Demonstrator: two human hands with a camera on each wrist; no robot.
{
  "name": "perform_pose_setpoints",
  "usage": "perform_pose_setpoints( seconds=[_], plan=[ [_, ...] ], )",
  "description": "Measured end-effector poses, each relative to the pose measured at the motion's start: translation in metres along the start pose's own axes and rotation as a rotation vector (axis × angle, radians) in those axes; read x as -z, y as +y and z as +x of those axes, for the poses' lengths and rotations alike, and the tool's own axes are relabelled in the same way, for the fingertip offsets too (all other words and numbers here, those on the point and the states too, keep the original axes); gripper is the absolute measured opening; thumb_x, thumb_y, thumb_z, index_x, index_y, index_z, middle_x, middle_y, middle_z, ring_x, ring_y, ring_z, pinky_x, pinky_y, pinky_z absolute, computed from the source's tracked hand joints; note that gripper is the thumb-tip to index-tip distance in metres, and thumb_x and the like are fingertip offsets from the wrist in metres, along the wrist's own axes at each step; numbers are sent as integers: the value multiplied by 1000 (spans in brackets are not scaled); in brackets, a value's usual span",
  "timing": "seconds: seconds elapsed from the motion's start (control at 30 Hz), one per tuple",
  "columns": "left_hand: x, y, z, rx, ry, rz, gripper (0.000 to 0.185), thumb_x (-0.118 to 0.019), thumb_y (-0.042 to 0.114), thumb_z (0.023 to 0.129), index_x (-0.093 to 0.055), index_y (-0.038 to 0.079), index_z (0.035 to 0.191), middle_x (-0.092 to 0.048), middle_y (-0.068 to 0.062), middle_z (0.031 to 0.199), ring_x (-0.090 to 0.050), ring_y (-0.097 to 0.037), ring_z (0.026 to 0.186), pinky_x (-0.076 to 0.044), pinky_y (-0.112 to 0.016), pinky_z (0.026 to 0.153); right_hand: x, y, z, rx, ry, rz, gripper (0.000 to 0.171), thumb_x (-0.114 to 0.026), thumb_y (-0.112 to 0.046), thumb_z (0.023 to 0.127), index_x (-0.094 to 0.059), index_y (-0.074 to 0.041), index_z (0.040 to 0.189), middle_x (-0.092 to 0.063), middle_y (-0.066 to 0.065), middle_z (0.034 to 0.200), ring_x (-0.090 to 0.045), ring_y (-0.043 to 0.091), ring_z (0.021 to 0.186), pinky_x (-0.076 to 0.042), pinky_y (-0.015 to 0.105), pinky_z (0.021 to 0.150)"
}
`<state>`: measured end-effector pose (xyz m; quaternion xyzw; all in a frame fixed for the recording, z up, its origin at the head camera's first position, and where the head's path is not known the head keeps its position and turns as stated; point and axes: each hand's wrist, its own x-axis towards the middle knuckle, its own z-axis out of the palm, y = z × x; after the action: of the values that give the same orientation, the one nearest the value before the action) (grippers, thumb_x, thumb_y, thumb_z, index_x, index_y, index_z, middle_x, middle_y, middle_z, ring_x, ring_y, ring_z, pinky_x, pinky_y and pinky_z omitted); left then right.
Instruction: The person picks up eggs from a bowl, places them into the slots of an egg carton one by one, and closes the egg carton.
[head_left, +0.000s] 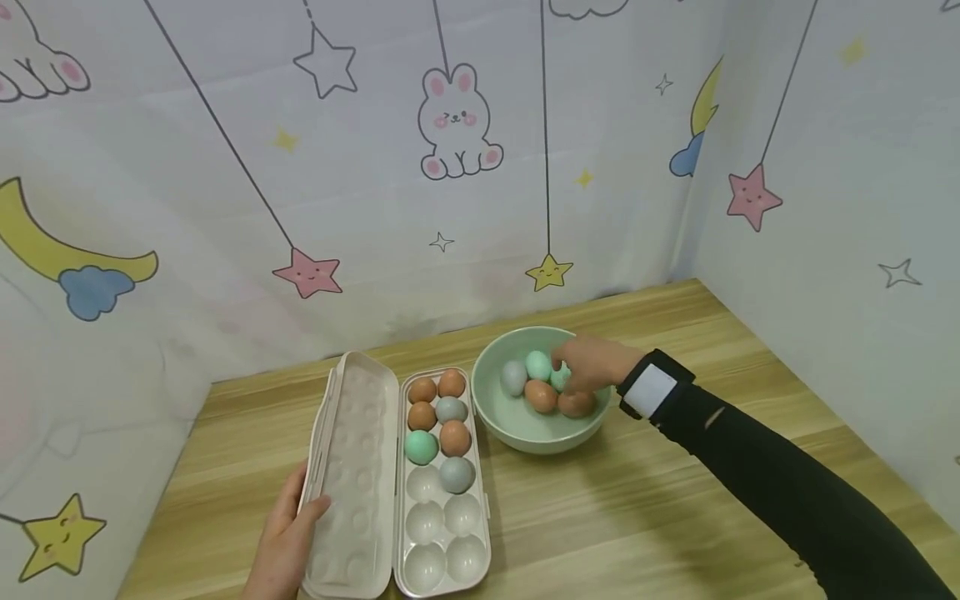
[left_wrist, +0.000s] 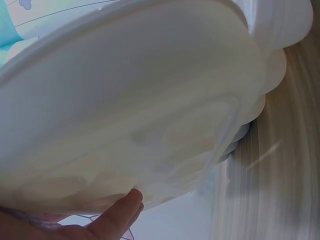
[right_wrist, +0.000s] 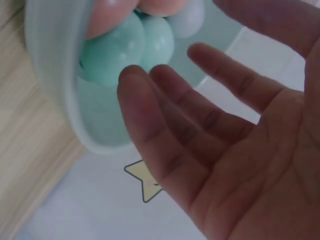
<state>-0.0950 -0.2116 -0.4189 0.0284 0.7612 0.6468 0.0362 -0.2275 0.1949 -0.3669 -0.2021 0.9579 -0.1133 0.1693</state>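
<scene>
My left hand holds the raised lid of a white egg carton, thumb on its inner face and fingers behind. In the left wrist view the fingers touch the lid's pale outside. Several brown, grey and mint-green eggs sit in the carton's far rows; the near cups show bare hollows. My right hand is over the right side of a light green bowl, fingers spread and slightly bent, holding nothing. Below it are a grey egg, brown eggs and mint-green eggs.
The carton and bowl stand side by side on a wood-grain table. A printed cloth with rabbits, stars and moons hangs behind the table and along its sides. A dark sleeve and a wrist strap cover the right forearm.
</scene>
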Motion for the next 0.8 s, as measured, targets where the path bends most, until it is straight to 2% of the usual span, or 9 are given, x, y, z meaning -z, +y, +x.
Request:
perform_pose_setpoints(
  seconds=[0.1, 0.2, 0.3, 0.4, 0.63, 0.8],
  plan=[
    [0, 0, 0, -4, 5, 7, 52, -35, -1, 97, -17, -4, 146, -21, -27, 147, -43, 11, 103, -41, -10, 81, -5, 0, 0, 0, -57, -11, 35, -70, -17, 80, -64, -2, 110, -60, 5, 93, -51, 19, 79, -47, 32, 69],
    [1, 0, 0, -9, 6, 9, 52, -35, -2, 97, -18, -4, 146, -22, -27, 146, -43, 11, 103, -41, -11, 80, -11, -1, 1, 33, -92, -30, 17, -65, -15, 82, -67, -5, 96, -57, 3, 85, -51, 16, 73, -45, 27, 63],
    [1, 0, 0, -15, 3, 4, 51, -35, -2, 97, -19, -4, 146, -23, -27, 146, -44, 10, 104, -41, -11, 81, -18, -3, 2, 54, -111, -49, 5, -61, -11, 83, -63, -8, 80, -53, 0, 72, -47, 13, 66, -40, 24, 58],
    [1, 0, -1, -23, 5, 1, 50, -35, -2, 97, -20, -4, 145, -25, -27, 144, -45, 8, 103, -43, -13, 80, -25, -4, 5, 47, -141, -74, 10, -58, -9, 83, -57, -11, 73, -47, -2, 65, -43, 12, 60, -35, 24, 54],
    [1, 0, -1, -17, 1, -12, 51, -35, -2, 97, -19, -3, 146, -23, -26, 146, -45, 8, 104, -43, -13, 81, -36, -11, 10, 35, -200, -163, 13, -53, -7, 86, -55, -13, 75, -46, 1, 66, -43, 14, 59, -35, 26, 53],
    [1, 0, -1, -22, 11, -4, 50, -35, -2, 97, -21, -2, 146, -27, -26, 143, -49, 3, 102, -46, -18, 78, -35, -15, 9, 24, -220, -131, 14, -53, -7, 85, -55, -14, 73, -44, -1, 63, -41, 12, 55, -34, 25, 50]
  ],
)
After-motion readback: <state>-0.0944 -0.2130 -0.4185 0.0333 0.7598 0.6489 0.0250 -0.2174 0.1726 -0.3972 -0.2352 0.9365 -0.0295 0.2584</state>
